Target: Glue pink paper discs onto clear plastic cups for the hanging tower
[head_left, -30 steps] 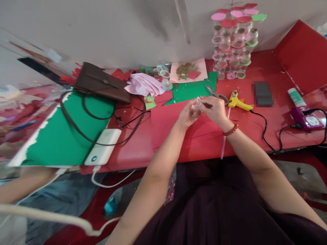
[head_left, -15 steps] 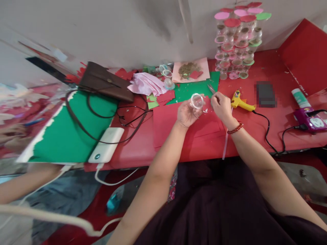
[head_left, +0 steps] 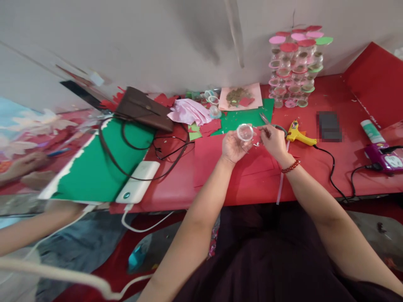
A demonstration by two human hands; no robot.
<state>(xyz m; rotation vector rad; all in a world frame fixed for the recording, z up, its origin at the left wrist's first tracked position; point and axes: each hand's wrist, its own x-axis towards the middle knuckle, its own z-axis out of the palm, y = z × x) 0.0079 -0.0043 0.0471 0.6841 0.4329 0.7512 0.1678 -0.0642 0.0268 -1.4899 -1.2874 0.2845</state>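
Note:
My left hand [head_left: 233, 146] holds a small clear plastic cup [head_left: 244, 132] tilted so its round mouth faces me, above sheets of red paper [head_left: 220, 161] on the red table. My right hand [head_left: 274, 140] is just right of the cup with its fingers pinched together; what they hold is too small to name. A red bead bracelet [head_left: 291, 166] circles my right wrist. Scissors [head_left: 273, 124] lie just behind my right hand, partly hidden by it.
A yellow glue gun [head_left: 297, 134] with a black cord lies right of my hands. A stack of lidded clear cups [head_left: 292, 67] stands at the back. Green paper [head_left: 242, 115], pink cloth [head_left: 189, 112], a brown bag [head_left: 143, 110], a white power bank [head_left: 137, 182] and another person's arm [head_left: 34, 235] lie left.
The hands were together on the cup a second ago; they have parted, the cup has turned its mouth toward me in the left hand, and the view has shifted down.

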